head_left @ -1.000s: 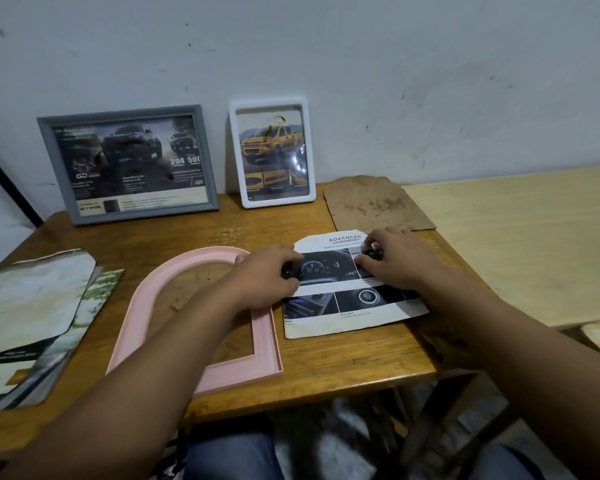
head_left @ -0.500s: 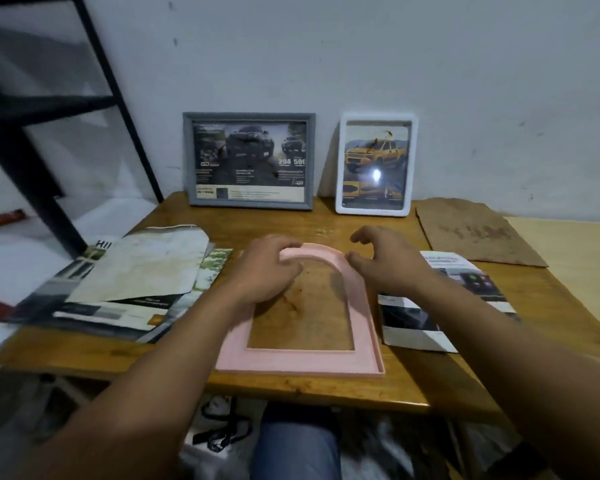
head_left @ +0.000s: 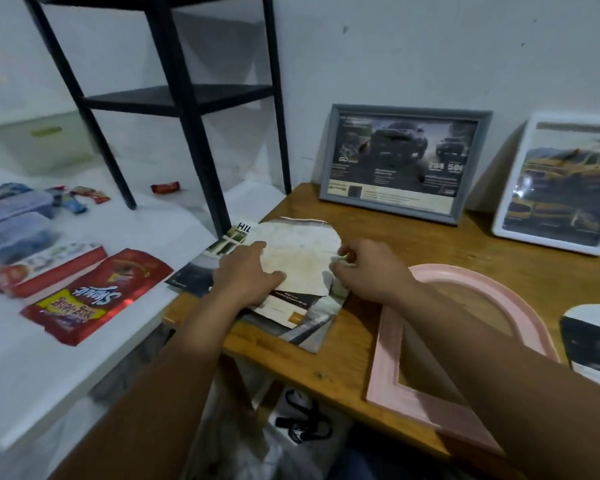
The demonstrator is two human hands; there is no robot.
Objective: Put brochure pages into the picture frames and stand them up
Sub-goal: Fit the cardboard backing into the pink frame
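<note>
The left hand (head_left: 248, 271) pressed flat, fingers spread, on the cut page (head_left: 300, 258) atop the brochure stack (head_left: 312, 327) — the right hand (head_left: 368, 268) pinched its three-o'clock edge.

My left hand (head_left: 248, 275) and right hand (head_left: 368, 271) are bare, with no rings, watch or gloves showing. Both my forearms are bare too, no sleeve reaching them. Below the bench edge, a bit of my blue jeans (head_left: 357, 462) shows.
</note>
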